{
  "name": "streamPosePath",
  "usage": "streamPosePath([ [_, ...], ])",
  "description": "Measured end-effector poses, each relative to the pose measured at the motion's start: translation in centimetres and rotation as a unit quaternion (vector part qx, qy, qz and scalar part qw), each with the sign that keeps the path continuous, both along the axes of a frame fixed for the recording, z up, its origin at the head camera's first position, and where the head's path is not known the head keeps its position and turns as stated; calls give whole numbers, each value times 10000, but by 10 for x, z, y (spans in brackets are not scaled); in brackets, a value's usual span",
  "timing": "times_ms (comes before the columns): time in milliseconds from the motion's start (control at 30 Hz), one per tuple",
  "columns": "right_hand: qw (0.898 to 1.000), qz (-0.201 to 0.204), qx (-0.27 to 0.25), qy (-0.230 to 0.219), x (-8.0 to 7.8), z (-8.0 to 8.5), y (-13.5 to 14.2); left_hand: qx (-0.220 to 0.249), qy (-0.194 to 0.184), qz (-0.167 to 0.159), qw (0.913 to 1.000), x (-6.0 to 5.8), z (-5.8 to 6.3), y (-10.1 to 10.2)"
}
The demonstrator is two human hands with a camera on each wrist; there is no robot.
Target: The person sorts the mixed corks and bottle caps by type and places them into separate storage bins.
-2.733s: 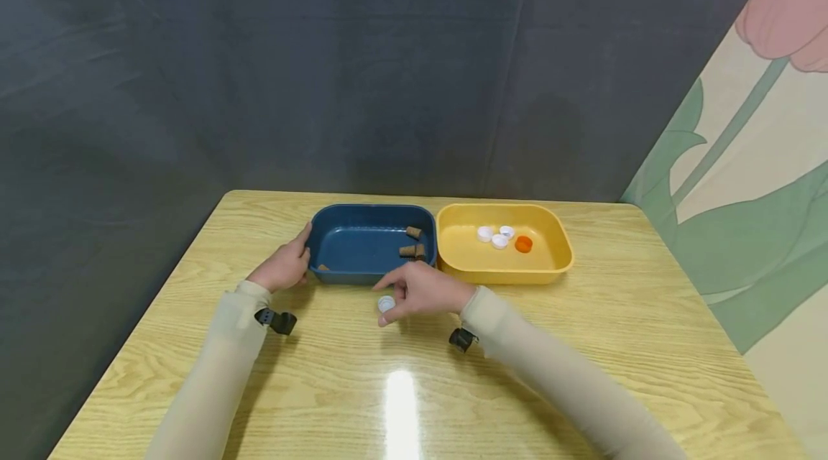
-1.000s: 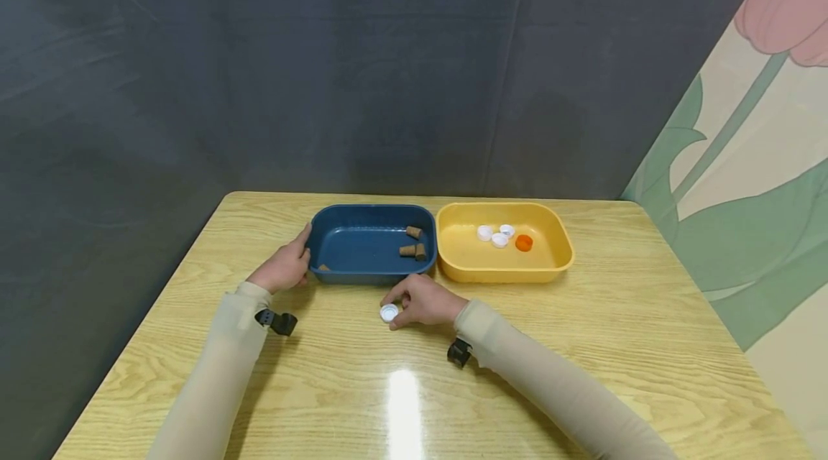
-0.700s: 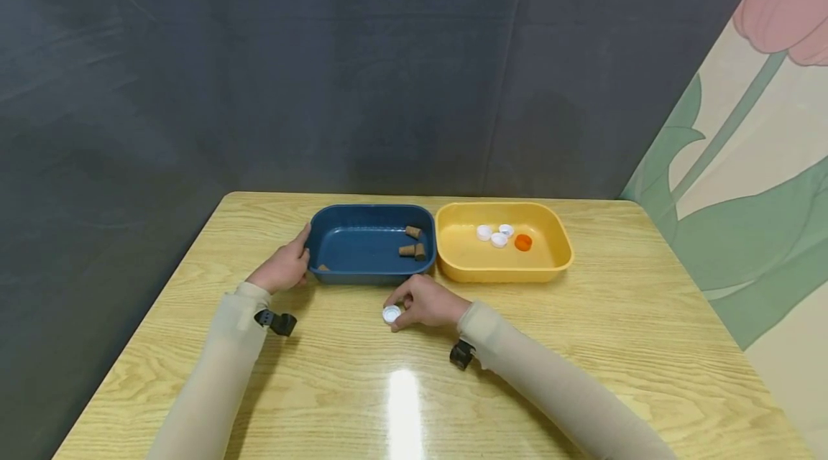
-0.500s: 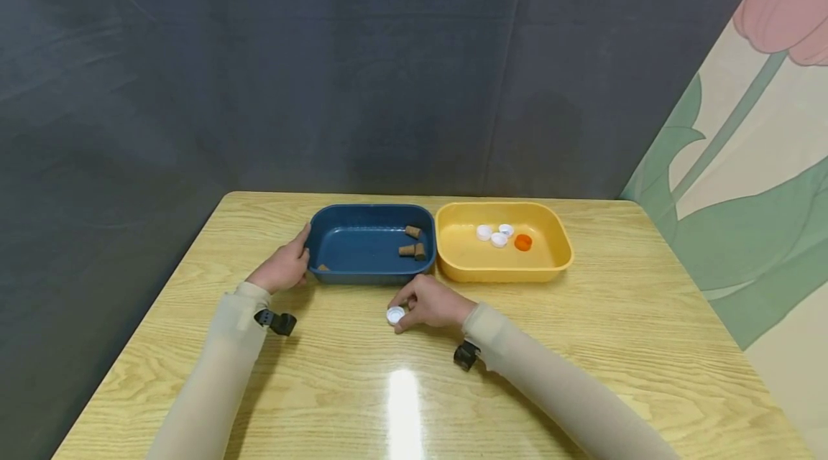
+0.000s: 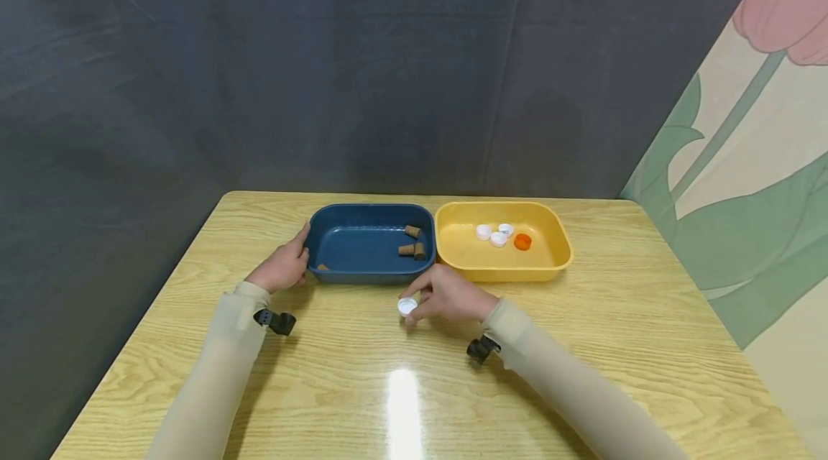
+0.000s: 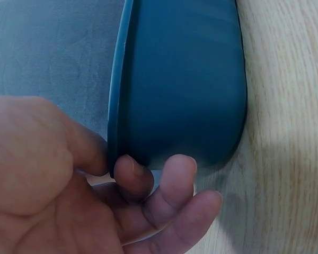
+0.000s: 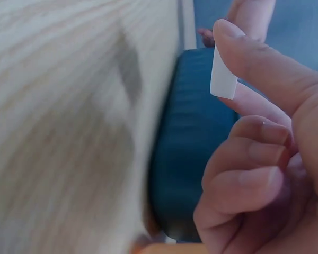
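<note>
Between thumb and index finger my right hand (image 5: 455,292) pinches a white bottle cap (image 5: 407,307), just in front of the blue tray (image 5: 356,250). The right wrist view shows that cap (image 7: 223,78) edge-on, clear of the tabletop, with the other fingers curled below it. My left hand (image 5: 280,268) holds the blue tray's left end. In the left wrist view, its thumb and index finger meet the tray's rim (image 6: 116,95) from opposite sides, the other fingers bent loosely beside the wall. Brown corks (image 5: 407,250) lie mostly at the blue tray's right end.
A yellow tray (image 5: 504,275) stands against the blue tray's right side. In it lie several white caps (image 5: 483,232) and an orange cap (image 5: 522,241). The wooden table (image 5: 323,388) reaches a dark cloth (image 5: 388,72) behind; a flowered curtain (image 5: 763,230) hangs at right.
My right hand has closed on the white cap, drawn it to the right over the table, then raised it. The left hand and both trays have stayed put.
</note>
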State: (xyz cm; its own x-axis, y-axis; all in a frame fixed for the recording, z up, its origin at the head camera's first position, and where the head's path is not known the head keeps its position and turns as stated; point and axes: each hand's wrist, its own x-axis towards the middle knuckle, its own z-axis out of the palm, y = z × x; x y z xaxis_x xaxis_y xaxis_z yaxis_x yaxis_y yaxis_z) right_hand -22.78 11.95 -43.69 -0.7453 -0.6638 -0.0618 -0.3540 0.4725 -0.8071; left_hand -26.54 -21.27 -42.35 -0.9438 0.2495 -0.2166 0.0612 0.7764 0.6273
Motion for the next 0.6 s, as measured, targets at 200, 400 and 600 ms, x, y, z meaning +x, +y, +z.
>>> streamPosePath([
  [200, 9995, -215, -31, 238, -3, 12, 12, 8, -15, -15, 10000, 1, 2, 1],
  [400, 9983, -477, 100, 324, -8, 25, 25, -2, -12, -9, 10000, 1, 2, 1],
  [600, 9969, -684, 185, 332, -13, 33, 37, 43, -75, -10, 10000, 0, 1, 1],
])
